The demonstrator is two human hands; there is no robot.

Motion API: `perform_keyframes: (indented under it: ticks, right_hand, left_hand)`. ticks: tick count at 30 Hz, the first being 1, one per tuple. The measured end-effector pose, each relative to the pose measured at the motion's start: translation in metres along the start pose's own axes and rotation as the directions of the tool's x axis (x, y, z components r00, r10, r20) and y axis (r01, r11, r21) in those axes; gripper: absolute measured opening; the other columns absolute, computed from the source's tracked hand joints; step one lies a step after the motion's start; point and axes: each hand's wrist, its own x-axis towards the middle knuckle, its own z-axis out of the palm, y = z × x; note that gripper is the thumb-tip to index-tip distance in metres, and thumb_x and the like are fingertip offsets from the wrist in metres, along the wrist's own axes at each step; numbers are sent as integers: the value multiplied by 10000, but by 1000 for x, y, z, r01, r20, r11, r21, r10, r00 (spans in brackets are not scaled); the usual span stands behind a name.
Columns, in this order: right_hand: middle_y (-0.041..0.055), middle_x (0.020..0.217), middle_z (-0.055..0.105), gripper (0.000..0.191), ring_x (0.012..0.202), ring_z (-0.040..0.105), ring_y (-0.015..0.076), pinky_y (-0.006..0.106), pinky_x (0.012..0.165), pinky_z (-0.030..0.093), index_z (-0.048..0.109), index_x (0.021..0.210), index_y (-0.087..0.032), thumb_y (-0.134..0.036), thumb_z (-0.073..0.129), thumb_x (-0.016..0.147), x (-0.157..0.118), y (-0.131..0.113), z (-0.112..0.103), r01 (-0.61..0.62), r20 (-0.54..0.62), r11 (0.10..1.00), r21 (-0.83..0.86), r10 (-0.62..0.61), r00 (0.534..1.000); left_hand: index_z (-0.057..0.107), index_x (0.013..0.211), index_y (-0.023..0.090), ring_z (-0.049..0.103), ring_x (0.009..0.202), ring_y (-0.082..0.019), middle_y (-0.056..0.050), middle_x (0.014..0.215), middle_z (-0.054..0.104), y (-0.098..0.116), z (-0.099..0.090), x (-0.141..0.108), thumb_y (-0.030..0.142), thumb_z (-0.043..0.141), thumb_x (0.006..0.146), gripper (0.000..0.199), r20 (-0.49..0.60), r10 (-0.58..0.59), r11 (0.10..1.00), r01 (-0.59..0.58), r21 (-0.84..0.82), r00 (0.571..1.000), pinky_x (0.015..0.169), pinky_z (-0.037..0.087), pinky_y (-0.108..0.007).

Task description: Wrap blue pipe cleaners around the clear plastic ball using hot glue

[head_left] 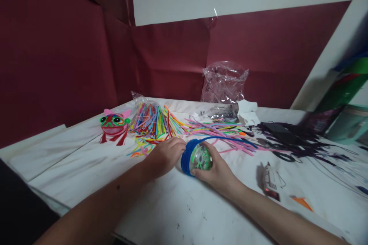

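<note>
Forearms: both reach in from the bottom edge of the frame and meet at centre, over the white tabletop (178,206).
Right hand (218,172): its grip is closed around a small round object (200,157), clear with green and dark markings inside, held just above or on the tabletop at centre frame.
Blue winding (186,157): a band of blue pipe cleaner covers the left side of the round object; a loose blue tail arcs off its top toward the right.
Left hand (165,155): fingers curled in a narrow grip, pressed against the blue winding on its left side; whether it pinches a strand there I cannot tell.
Step in hand: judging by the pose, the blue strand is being wrapped around the round object, with part of the surface bare.
Next move calls for: by my reading, keeping the round object steady in the right hand while the loose tail is pulled snug beside the last coil.
Pipe cleaner pile (161,122): many colours, fanned out just behind the hands.
Red frog-like figure (114,124): left of centre, apart from the hands.
Glue gun (270,182): lower right, lying flat.
Clear plastic bag (224,82): upper centre, against the maroon wall.
Dark strands (290,138): right side, in a tangle.
</note>
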Motion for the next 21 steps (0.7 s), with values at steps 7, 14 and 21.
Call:
perform_keyframes:
  ticks: [7, 14, 21]
  right_hand:
    - [120, 1216, 523, 772, 1156, 483, 310, 473, 1008, 372, 423, 1238, -184, -313, 741, 548, 0, -4, 0, -6, 11, 1000, -7, 6, 1000]
    - [97, 1193, 517, 754, 1141, 487, 306, 472, 999, 383, 424, 1226, -213, -273, 742, 545, -1, -5, 2, 22, 16, 1000, -12, -22, 1000]
    - [106, 1230, 500, 756, 1177, 465, 306, 461, 1024, 357, 425, 1235, -215, -237, 738, 548, -5, -11, 2, 26, 62, 1000, 17, -27, 998]
  left_hand:
    - [615, 947, 145, 612, 1016, -226, -134, 1010, 671, 4, -5, 0, 177, 376, 910, 244, 73, 24, 995, -32, 99, 997, 897, 505, -389]
    - [577, 954, 160, 589, 1002, -208, -115, 1008, 645, 0, 5, -2, 182, 370, 914, 212, 56, -26, 997, 21, 78, 998, 887, 487, -378]
    - [521, 807, 202, 605, 762, -169, -36, 779, 618, -2, -1, 3, 265, 344, 899, 209, -217, -452, 892, 439, -109, 865, 716, 479, -288]
